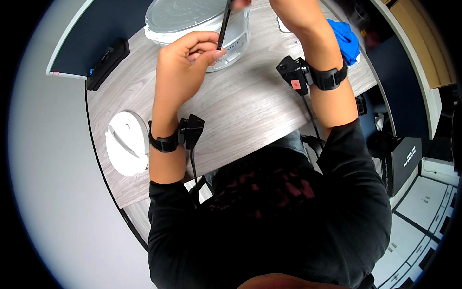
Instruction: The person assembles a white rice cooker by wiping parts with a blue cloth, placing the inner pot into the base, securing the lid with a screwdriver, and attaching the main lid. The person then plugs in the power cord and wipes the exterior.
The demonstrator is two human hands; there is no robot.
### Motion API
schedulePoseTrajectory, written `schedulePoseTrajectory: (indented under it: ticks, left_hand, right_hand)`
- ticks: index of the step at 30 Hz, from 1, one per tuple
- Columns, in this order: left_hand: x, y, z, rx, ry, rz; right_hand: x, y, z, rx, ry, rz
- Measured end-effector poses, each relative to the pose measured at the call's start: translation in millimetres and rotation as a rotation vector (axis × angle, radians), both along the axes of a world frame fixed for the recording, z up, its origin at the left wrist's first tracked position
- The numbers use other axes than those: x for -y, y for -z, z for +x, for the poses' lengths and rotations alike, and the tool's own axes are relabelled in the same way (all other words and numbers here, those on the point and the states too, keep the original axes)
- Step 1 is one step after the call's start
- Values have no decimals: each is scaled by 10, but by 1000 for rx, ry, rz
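Observation:
A thin black rod [224,24] stands slanted near the top edge, in front of a white, rounded tub-like appliance [236,56] with a grey oval top. My left hand [185,65] is closed, its thumb and fingertips pinching the rod's lower end beside the appliance. From the right, my right arm reaches far forward, and most of my right hand [291,10] is cut off by the top edge. A blurred fingertip of it lies against the rod's upper part. The rod's upper end is out of view.
At the left table edge lies a white oval part [126,156] with a curved handle. A black case [108,65] sits by the dark panel at the back left. A blue cloth [344,41] is at the right. Cabled black devices are strapped to both my forearms.

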State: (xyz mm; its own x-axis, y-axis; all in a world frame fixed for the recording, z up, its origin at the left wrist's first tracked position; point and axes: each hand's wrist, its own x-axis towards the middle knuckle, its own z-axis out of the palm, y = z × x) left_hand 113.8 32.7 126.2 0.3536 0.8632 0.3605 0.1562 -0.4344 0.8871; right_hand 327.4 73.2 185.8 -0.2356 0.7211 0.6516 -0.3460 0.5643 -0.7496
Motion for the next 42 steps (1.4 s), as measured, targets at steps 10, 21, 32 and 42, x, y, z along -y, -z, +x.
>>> schedulePoseTrajectory:
  ticks: [10,21,32,42]
  left_hand:
    - [-239,-227,-51,17,-308,386]
    - [-402,-67,-68,-79,-363,527]
    - [-403,-71,-81,-83,-360,494]
    - [-426,-95,-194,-137,-265,501]
  right_hand:
    - [-196,-585,-293,182,2,163]
    - [-320,-539,-470,300,79,182]
    - [-308,-539,-462,293,79,191]
    - [-328,-497,-471,230,74,176]
